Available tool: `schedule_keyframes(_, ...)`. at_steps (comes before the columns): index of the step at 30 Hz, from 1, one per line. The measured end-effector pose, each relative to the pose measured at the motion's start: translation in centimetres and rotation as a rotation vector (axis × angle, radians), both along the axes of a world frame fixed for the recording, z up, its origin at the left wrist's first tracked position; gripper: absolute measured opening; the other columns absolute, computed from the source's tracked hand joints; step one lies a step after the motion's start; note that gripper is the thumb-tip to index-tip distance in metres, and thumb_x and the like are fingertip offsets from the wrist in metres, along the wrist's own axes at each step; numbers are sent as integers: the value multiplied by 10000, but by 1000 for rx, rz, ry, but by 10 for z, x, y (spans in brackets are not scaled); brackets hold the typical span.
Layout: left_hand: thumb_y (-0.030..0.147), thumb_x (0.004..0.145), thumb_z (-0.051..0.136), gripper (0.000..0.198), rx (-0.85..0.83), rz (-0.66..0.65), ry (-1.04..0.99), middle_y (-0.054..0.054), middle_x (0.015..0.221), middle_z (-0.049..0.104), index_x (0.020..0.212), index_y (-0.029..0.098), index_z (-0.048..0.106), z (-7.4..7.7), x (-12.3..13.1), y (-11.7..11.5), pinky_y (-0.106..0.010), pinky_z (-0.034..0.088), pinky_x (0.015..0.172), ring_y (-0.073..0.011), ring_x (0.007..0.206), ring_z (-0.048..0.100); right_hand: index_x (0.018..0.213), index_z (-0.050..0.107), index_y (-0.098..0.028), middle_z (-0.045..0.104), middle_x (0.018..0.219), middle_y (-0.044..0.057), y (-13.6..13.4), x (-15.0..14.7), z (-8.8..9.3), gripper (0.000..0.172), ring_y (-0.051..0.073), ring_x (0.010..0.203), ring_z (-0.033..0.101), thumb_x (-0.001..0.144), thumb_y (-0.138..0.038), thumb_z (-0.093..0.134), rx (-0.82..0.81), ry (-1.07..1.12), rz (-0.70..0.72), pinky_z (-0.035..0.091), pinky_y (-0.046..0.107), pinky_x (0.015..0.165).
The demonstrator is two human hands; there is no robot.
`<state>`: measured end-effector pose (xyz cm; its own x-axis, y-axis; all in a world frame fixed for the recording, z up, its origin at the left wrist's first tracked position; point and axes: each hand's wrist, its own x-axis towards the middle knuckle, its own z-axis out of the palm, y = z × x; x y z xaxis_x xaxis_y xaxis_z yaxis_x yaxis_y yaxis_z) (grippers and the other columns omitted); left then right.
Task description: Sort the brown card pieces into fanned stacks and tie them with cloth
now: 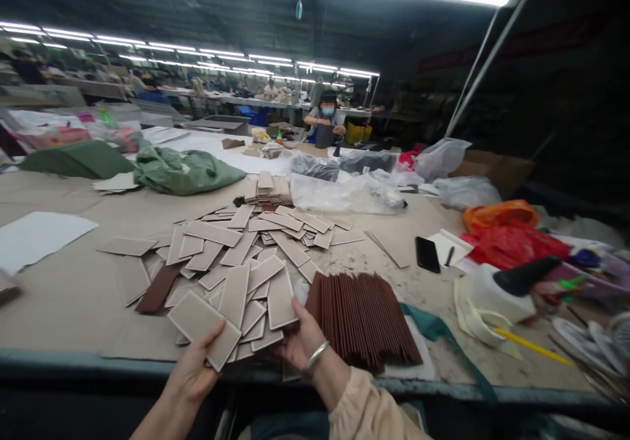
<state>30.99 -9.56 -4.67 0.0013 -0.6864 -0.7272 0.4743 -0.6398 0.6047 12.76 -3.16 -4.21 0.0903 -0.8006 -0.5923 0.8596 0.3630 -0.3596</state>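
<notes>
A beige rectangular panel with a pale border is gripped by my left hand, thumb on top, at the front of the pile. My right hand, with a bangle on the wrist, closes its thumb over the edge of another beige panel; its other fingers are partly hidden underneath. Around both hands spreads a loose heap of similar panels, with one brown side showing. Right of my right hand stands a tight row of brown panels on edge.
Stacked panels stand behind the heap. To the right lie a phone, a tape roll, a white container and a red plastic bag. A green sack lies back left. A person works across the table.
</notes>
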Motion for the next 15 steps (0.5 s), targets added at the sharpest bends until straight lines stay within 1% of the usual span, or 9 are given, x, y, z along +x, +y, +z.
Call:
schedule_keyframes(2,49,798,597,290,30,-31,23,-53,692,712,1081,110,577,0,1,11,-407,621,625,-225,592,699,1058,616,-145,707,798,85,-7,0,1,498,248,801,681,851,-575,474,-44,10,-33,553,414,727)
schedule_keyframes(4,72,794,611,351,71,-71,96,-86,736,726,1141,87,555,1,-1,21,-427,615,687,-251,658,711,1042,631,-149,721,830,96,-16,-2,1,491,266,846,683,796,-567,562,-84,66,-8,553,423,755)
schedule_keyframes(7,113,784,630,424,116,-177,263,-140,811,735,1190,35,536,0,-7,29,-425,592,780,-282,764,714,1006,642,-157,733,833,82,-31,-3,-5,448,275,857,689,657,-419,744,-69,222,48,554,416,780)
schedule_keyframes(9,128,784,625,438,123,-246,331,-160,842,734,1198,16,535,-1,-10,30,-417,576,815,-289,803,711,1027,627,-169,738,836,66,-39,-1,-14,519,280,842,693,560,-304,809,-64,337,57,558,425,784)
schedule_keyframes(11,137,784,623,445,116,-262,332,-158,856,736,1205,24,538,-1,-14,27,-405,567,825,-281,805,710,1080,598,-191,740,858,52,-44,1,-26,638,281,856,692,491,-244,839,-83,429,45,559,433,792)
schedule_keyframes(13,170,793,624,442,113,-239,318,-151,860,737,1207,38,542,-3,-21,22,-396,564,818,-271,785,710,1131,563,-217,738,892,44,-49,2,-37,718,277,899,685,475,-255,853,-110,502,17,558,429,809)
schedule_keyframes(15,209,814,609,418,133,-222,318,-146,853,737,1195,47,552,-4,-32,18,-397,562,801,-264,756,708,1157,538,-230,734,909,43,-56,1,-43,724,274,931,678,509,-321,847,-116,591,6,559,425,813)
